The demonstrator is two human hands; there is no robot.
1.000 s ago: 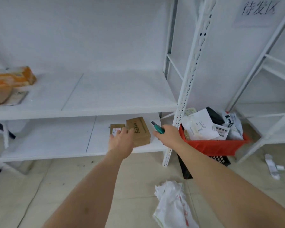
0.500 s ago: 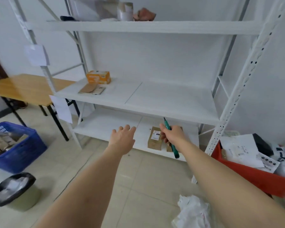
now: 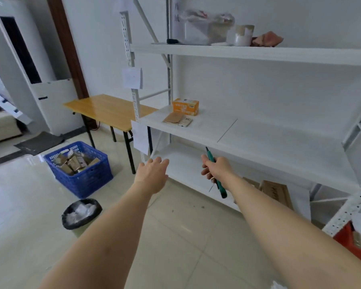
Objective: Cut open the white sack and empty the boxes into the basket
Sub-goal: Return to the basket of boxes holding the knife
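the white sack is almost out of view: only a pale scrap (image 3: 278, 286) shows at the bottom edge, and i cannot tell that it is the sack. a red bin (image 3: 351, 244) is cut off at the right edge, its contents hard to make out. two brown boxes (image 3: 276, 191) lie on the bottom shelf (image 3: 183, 163), partly hidden behind the right forearm.

the right hand (image 3: 217, 171) has its fingers curled round a green cutter (image 3: 215, 174), which sticks out above and below the fist; its tip is too small to read. the left hand (image 3: 152, 174) reaches forward with fingers straight and loosely spread, holding nothing, in front of the bottom shelf's left end.

the blue basket (image 3: 81, 180) stands on the floor to the left, well apart from both hands, already holding small brown boxes (image 3: 73, 162). a black-lined bin (image 3: 81, 213) sits nearer, below it. a wooden desk (image 3: 106, 108) stands behind the basket. on the middle shelf lie an orange box (image 3: 186, 106) and flat packets (image 3: 177, 119). things on the top shelf are blurred.
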